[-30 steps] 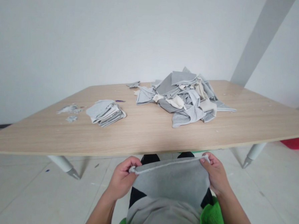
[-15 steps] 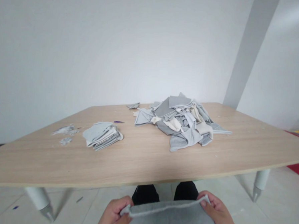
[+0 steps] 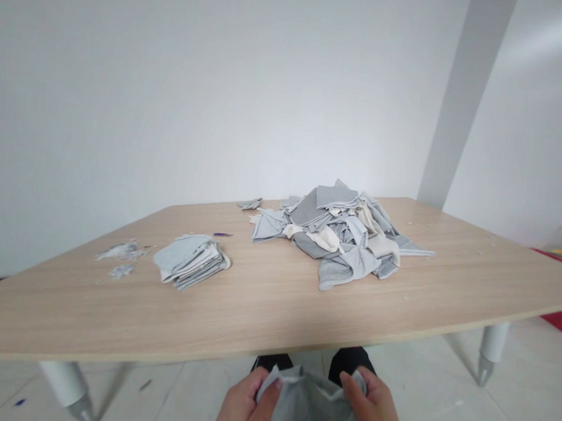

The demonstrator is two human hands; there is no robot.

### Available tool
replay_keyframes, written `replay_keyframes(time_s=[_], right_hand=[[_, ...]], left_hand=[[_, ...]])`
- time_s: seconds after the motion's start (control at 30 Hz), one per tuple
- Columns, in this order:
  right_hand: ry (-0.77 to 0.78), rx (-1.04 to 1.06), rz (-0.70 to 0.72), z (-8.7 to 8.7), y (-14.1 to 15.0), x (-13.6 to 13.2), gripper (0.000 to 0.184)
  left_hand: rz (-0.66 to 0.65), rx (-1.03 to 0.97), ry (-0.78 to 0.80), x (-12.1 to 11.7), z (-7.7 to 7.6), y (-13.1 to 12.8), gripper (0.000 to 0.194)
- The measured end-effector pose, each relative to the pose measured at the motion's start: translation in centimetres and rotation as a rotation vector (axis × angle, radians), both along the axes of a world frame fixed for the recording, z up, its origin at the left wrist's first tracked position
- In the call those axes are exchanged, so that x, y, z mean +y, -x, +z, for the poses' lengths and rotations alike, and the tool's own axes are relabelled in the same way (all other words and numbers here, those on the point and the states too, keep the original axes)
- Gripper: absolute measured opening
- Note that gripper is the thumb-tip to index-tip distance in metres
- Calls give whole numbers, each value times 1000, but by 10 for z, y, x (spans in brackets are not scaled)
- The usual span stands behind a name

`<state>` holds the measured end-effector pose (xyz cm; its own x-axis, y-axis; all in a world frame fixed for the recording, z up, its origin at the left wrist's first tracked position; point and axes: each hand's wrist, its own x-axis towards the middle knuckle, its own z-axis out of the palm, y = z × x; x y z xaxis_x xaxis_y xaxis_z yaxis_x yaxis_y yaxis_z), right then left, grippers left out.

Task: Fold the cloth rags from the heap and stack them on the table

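On the near side of the pale wood-grain, straight-edged table [image 3: 266, 319], a limp grey fabric sheet [image 3: 315, 410] is pinched by the left hand [image 3: 247, 406] and right hand [image 3: 375, 409], its slack upper edge slung crosswise between them, neither being nearer.

I saw from my remote station that the left hand [image 3: 245, 402] and the right hand [image 3: 375, 409] were both bare, uncovered right down to the lower edge of my view. The thumbs [image 3: 267, 401] looked broad, with blunt, rounded tips. Further forward, black wear [image 3: 351, 360] showed as two smooth, curved shapes, plain and evenly dark. I couldn't tell whether these were trouser legs or footwear, and the feed was too soft for me to read the nails clearly.
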<state>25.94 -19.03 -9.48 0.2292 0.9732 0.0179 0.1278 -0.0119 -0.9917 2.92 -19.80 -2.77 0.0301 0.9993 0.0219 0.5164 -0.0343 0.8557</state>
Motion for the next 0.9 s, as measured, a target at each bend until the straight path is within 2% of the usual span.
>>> replay_keyframes(time_s=[0.1, 0.2, 0.3, 0.4, 0.5, 0.57, 0.63, 0.73, 0.9], right_hand=[[30, 235, 3, 17, 2, 2, 39], [64, 514, 14, 33, -10, 5, 34], [69, 583, 24, 37, -22, 5, 31], [9, 427, 6, 36, -22, 3, 34], [-72, 101, -102, 39, -9, -2, 40], [-119, -73, -102, 43, 6, -8, 44], [-164, -152, -12, 47, 24, -14, 44], [-221, -150, 130, 48, 45, -24, 42], [-253, -146, 284, 46, 48, -32, 37]], left_hand=[[43, -40, -68, 0, 1, 2, 36], [239, -86, -171, 4, 2, 17, 34], [350, -102, -221, 8, 1, 29, 35], [310, -130, -208, 7, 2, 27, 35], [241, -71, -184, 1, 6, 11, 35], [162, -33, -159, -8, 7, -4, 36], [58, -9, -126, -17, 6, -21, 36], [-70, -10, -95, -27, 3, -41, 34], [-140, -53, -79, -33, 4, -53, 32]])
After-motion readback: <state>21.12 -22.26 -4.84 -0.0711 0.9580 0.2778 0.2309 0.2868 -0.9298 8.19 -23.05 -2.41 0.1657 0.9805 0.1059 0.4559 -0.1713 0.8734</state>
